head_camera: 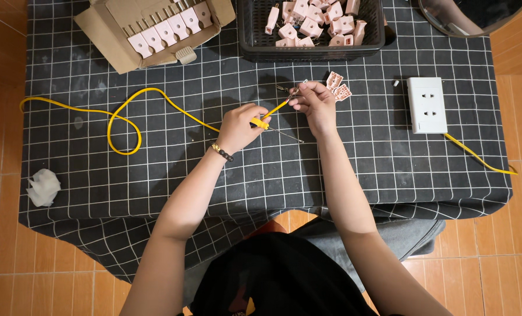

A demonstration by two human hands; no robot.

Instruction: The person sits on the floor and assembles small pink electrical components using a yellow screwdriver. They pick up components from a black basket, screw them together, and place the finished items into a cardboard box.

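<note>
At the far left a crumpled white tissue [43, 186] lies on the edge of the desk [155, 175], which is draped in a black cloth with a white grid. From that side a yellow cable [123, 120] runs in, curls into one loose loop, and climbs rightward to the person's hands in the middle.

The left hand [239, 127] is clenched around the cable just short of its end, a beaded bracelet [221, 152] on the wrist. The cable's free end [278, 107] leaves that grip up and to the right, so its long axis points straight at the right hand [315, 104], which lies just beside it. The right fingers [301, 93] pinch the very tip, where thin bare strands seem to show; they are too small to be sure of. Under the hands a slim metal tool [284, 135] lies on the cloth, nearer the left hand.

Just beyond the right hand sit two small pink plug parts [338, 86], close to its knuckles. Further right a white socket block [426, 105] rests flat, well apart, with its own yellow lead [477, 157] trailing off the edge. At the back stand a cardboard box [155, 32] of pink plugs and a black basket [311, 26] of plug pieces.
</note>
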